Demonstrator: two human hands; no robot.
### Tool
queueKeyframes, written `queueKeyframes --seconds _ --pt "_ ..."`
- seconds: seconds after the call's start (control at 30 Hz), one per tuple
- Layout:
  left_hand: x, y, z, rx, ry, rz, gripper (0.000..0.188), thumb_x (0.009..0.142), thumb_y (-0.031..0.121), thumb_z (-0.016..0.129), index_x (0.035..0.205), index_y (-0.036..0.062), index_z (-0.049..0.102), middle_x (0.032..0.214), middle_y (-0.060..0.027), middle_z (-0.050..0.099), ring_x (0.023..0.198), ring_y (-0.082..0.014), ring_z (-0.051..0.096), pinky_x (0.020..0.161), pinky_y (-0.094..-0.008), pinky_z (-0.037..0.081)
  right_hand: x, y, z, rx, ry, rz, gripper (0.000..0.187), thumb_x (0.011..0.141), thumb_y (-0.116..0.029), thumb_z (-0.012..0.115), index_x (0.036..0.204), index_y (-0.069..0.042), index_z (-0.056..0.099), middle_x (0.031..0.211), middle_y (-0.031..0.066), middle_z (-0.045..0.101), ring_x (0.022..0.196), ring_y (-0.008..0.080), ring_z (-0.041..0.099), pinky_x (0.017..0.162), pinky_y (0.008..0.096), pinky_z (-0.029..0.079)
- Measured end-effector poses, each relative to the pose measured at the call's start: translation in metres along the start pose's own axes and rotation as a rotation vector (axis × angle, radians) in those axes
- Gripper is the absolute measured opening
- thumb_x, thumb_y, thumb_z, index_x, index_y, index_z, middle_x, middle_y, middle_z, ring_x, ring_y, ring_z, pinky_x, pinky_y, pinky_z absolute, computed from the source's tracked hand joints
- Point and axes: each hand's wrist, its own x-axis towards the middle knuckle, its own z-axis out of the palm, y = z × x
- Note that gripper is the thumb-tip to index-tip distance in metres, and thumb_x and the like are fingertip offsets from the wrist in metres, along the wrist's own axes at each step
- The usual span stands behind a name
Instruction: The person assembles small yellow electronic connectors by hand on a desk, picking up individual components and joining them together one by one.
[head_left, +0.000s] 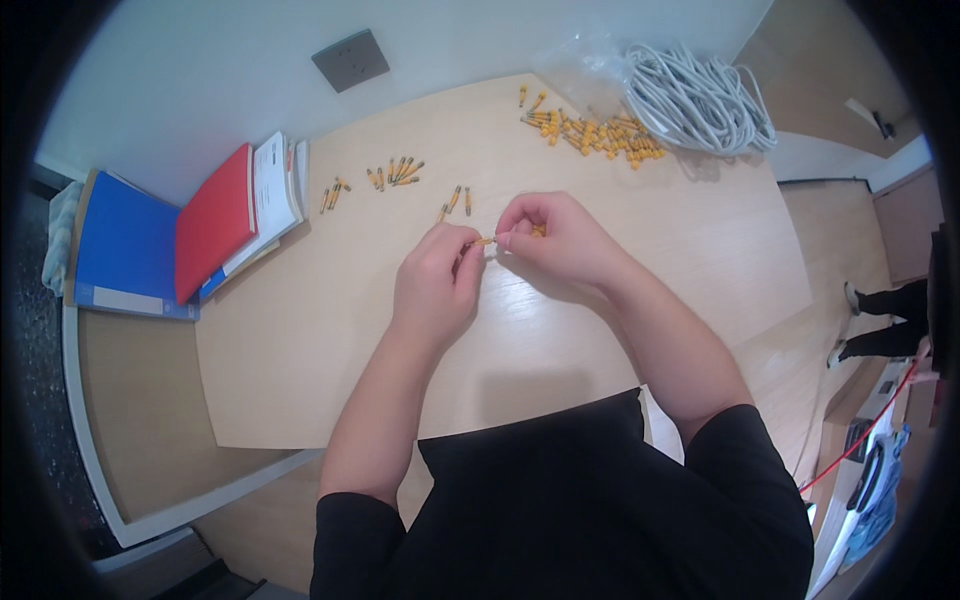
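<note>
Over the middle of the table [330,390], my left hand [437,277] pinches a slim yellow piece with a metal-looking tip [484,241]. The thumb and forefinger of my right hand [560,237] close on the tip's other end, so the piece spans both hands. Another yellow bit [538,230] shows within the curled fingers of my right hand. Just beyond my left hand lie a few similar yellow pieces with dark ends [455,198]. Farther left are a loose group of several more [400,172] and a smaller group [332,194]. Their exact kind is too small to tell.
A heap of yellow pieces [600,135] lies at the far right, beside a clear plastic bag [585,70] and a coil of grey cable [695,100]. Blue [135,240] and red folders [218,220] lean at the left. A person's legs [890,320] show at the right.
</note>
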Motion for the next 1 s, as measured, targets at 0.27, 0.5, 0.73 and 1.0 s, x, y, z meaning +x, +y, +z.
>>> queueKeyframes --seconds 0.27,0.5,0.73,1.0 --pt "-0.004 -0.003 0.002 -0.116 0.047 -0.131 0.032 0.093 0.005 0.066 0.124 0.0031 0.062 0.095 -0.0111 0.064 0.068 -0.0214 0.061 0.066 -0.0356 0.051 -0.005 -0.019 -0.005 -0.444 -0.032 0.006 0.013 0.092 -0.012 0.069 0.097 0.0 0.07 0.073 0.0114 0.066 0.066 0.0197 0.062 0.066 0.0345 0.052" --pt "-0.001 0.008 -0.003 -0.047 0.114 -0.113 0.039 0.094 0.0 0.063 0.132 0.0023 0.059 0.11 -0.0057 0.059 0.072 -0.0096 0.051 0.061 -0.025 0.045 0.021 0.011 -0.055 -0.814 0.541 0.04 0.018 0.092 -0.019 0.07 0.102 -0.004 0.071 0.092 0.0185 0.074 0.092 0.0371 0.071 0.08 0.0486 0.055" --pt "-0.002 0.005 0.002 -0.049 0.066 -0.03 0.033 0.093 -0.001 0.063 0.126 0.0028 0.062 0.105 -0.0065 0.061 0.069 -0.0101 0.053 0.059 -0.0253 0.045 0.033 0.026 -0.062 -0.89 0.781 -0.043 0.018 0.093 -0.021 0.071 0.098 -0.005 0.067 0.089 0.0166 0.072 0.087 0.0339 0.069 0.076 0.0469 0.055" --pt "-0.004 0.004 -0.001 0.008 0.062 0.019 0.018 0.092 0.002 0.063 0.11 0.0015 0.065 0.101 -0.0133 0.063 0.064 -0.0208 0.06 0.06 -0.0348 0.05 0.006 0.015 -0.01 1.448 -0.127 0.609 0.009 0.098 -0.006 0.06 0.104 0.0 0.059 0.087 0.0079 0.062 0.073 0.0121 0.058 0.054 0.0222 0.048"
